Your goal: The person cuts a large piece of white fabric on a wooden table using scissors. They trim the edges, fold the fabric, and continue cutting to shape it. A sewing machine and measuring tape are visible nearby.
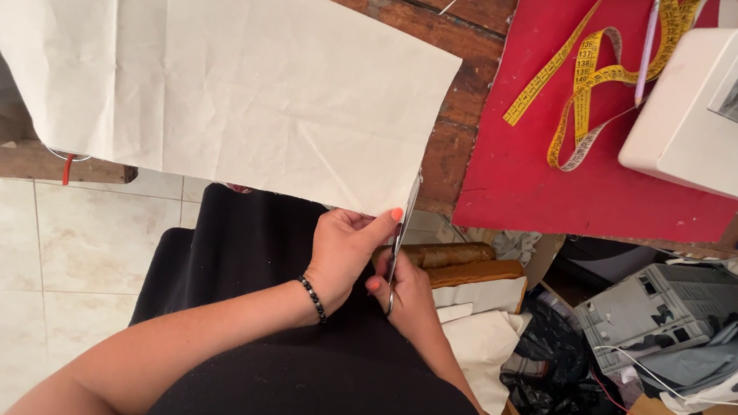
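**Inspector:** Start at the left. What lies on the wooden table (462, 109)?

**Assistant:** A large sheet of cream cloth (221, 70), spread flat, its near edge hanging just past the table's edge. That overhang likely gives the blades room underneath.

**Inspector:** The left hand (343, 250)?

**Assistant:** It pinches the cloth's lower right corner, thumb up against the fabric, fingers closed on it, apparently to keep the edge taut. A dark bead bracelet (314, 299) sits on the wrist.

**Inspector:** And the right hand (410, 296)?

**Assistant:** Just beside the left, fingers wrapped around the handles of the scissors (402, 237). The blades point up and away, tip meeting the cloth edge at that same corner. How far the blades gape, I cannot tell.

**Inspector:** Further right?

**Assistant:** A red mat (524, 159) carrying a loose yellow tape measure (580, 84), and partly on it a white sewing machine (715, 113). Below the table, folded fabric pieces (476, 306) and a grey machine (671, 314) among clutter.
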